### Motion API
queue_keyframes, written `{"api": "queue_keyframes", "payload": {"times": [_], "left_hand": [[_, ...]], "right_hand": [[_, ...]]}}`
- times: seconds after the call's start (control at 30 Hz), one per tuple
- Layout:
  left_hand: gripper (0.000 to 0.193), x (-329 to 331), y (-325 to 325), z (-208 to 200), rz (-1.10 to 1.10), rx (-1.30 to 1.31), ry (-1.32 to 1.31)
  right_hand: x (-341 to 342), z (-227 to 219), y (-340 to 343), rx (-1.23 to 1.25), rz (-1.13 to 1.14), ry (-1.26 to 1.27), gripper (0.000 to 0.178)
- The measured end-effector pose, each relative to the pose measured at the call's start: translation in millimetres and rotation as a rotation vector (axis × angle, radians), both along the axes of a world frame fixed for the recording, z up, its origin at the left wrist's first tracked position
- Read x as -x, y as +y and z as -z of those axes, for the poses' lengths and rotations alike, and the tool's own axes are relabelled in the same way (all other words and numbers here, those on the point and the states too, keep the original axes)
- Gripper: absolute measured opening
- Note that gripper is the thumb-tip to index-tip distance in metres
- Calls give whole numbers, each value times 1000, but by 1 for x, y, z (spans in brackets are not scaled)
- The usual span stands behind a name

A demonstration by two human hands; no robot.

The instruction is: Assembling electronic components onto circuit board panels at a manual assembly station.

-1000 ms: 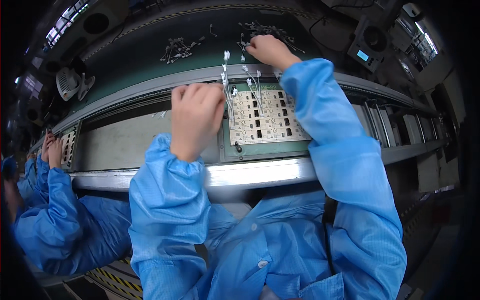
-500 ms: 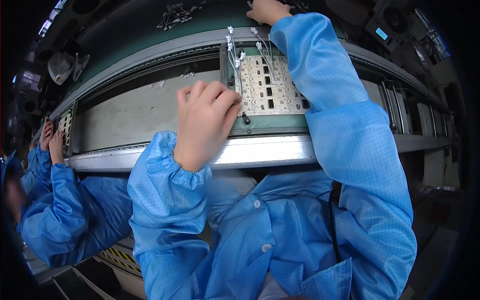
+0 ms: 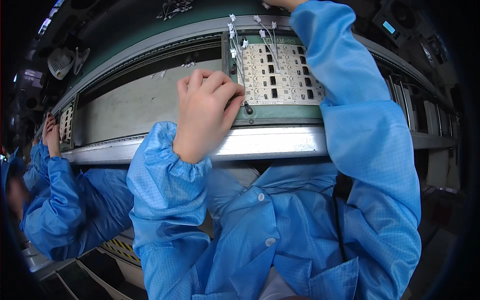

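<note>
At the lower left corner of a white circuit board panel (image 3: 291,95), my left hand (image 3: 202,112) is closed, fingers curled and fingertips bent together. Whatever they pinch is hidden. The panel carries rows of black parts and lies in a green carrier (image 3: 285,112). White two-wire leads with connectors (image 3: 232,34) stick up past its far left edge, and more leads (image 3: 263,34) lie over its upper middle. My right hand (image 3: 282,3) reaches across to the far side and is mostly cut off by the upper edge; its fingers do not show.
A metal rail (image 3: 272,142) runs along the near side of the conveyor. More white leads (image 3: 175,7) lie in a pile on the green far surface. To the left, a co-worker's hands (image 3: 51,136) touch another panel (image 3: 66,125). A device with a lit screen (image 3: 388,27) stands far right.
The view has shifted slightly, so the panel sits higher and further right. My right hand has slid mostly out past the upper edge. My left hand keeps its place at the panel's corner.
</note>
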State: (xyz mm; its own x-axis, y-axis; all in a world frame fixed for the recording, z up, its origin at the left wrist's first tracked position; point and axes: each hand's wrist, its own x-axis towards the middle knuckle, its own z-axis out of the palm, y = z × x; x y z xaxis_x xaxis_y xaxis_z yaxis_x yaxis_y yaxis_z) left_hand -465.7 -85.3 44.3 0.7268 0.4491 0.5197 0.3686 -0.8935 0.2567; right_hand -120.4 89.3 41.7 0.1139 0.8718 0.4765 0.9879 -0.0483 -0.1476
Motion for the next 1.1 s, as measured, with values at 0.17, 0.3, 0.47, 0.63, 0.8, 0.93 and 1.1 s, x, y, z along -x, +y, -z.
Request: {"api": "queue_keyframes", "payload": {"times": [0.17,0.3,0.47,0.63,0.8,0.93,1.1], "left_hand": [[9,-1,-3,-4,8,-51,23],[10,7,-1,-2,5,-77,47],[15,24,-5,-11,39,-55,118],[18,17,14,-32,138,8,262],[20,-49,77,-57,142,118,270],[26,-121,109,-62,54,-14,310],[33,-209,127,-63,160,123,274]], "right_hand": [[-5,-64,-64,179,-218,606,15],[6,-77,-111,210,-334,984,59],[2,-83,-191,278,-445,1152,85],[-25,-72,-224,76,-332,1314,40],[-59,-40,-232,-48,-272,1204,46],[-34,-46,-240,7,-316,1122,57],[-38,-51,-245,47,-393,1171,45]]}}
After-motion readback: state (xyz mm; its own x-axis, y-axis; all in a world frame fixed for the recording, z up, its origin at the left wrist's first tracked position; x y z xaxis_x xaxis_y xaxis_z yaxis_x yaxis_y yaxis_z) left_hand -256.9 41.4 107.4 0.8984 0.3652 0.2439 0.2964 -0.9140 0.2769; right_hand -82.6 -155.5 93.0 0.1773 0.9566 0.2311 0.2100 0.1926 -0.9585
